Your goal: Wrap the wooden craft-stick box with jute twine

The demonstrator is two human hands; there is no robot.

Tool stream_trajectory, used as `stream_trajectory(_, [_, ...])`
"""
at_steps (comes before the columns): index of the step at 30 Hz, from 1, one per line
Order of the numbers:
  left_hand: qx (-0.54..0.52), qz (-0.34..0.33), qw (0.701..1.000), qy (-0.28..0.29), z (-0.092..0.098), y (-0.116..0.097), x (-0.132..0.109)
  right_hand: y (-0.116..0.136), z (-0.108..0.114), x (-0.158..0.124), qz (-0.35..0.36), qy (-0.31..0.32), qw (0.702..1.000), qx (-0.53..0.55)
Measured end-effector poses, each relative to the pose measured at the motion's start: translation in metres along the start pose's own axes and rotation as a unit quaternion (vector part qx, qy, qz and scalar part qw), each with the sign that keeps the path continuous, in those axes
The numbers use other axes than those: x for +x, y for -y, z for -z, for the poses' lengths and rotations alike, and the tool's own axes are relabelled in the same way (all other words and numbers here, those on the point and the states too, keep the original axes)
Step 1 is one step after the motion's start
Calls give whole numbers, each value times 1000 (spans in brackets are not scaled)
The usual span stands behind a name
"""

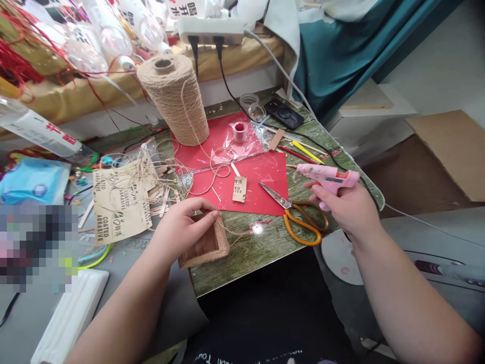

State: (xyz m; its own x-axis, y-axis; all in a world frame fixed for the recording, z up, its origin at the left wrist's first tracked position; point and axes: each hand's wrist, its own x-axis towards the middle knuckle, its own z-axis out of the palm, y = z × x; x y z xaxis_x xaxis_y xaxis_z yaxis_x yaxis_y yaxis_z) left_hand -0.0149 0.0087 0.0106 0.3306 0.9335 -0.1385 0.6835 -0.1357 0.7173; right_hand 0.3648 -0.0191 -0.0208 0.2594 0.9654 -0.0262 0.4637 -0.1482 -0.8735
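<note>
A small open box [226, 241] with twine wound along its sides is gripped at the rim by my left hand [185, 222], thumb and fingers closed on it. A loose strand of twine [238, 235] trails from its right side. My right hand [344, 202] is wrapped round a pink hot glue gun [329, 177], its nozzle pointing left over the table. Orange-handled scissors [303, 222] lie partly spread just below the glue gun. Behind the box lie red sheets [265, 172] with a small scrap of sandpaper [239, 189] on them.
A large cone of twine [176, 101] stands at the back, loose strands tangled in front. Sandpaper [117, 202] and wooden sticks [164, 202] lie left. A phone [284, 113], tape roll [240, 131] and pens sit toward the back right. A power strip [212, 31] with cables is above.
</note>
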Motion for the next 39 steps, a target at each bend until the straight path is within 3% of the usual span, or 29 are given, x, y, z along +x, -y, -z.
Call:
stream_trajectory(2, [1, 2, 1000, 3, 0, 0, 0, 22, -6, -16, -18, 122, 990, 73])
stream_trajectory(4, [3, 0, 1000, 4, 0, -1, 0, 45, -19, -34, -11, 267, 956, 121])
stream_trajectory(6, [8, -6, 1000, 3, 0, -1, 1, 63, -34, -50, 0, 351, 923, 160])
stream_trajectory(10, [17, -12, 1000, -2, 1, -3, 2, 73, -60, -71, -32, 375, 901, 214])
stream_trajectory(14, [17, -10, 1000, -3, 0, -1, 1, 63, -71, -79, -62, 358, 906, 215])
stream_trajectory(24, [19, -16, 1000, -15, -2, 0, 0, 56, -81, -76, -42, 307, 936, 166])
stream_trajectory(39, [17, -14, 1000, -11, -2, 1, 1, 63, -91, -75, -51, 332, 915, 222])
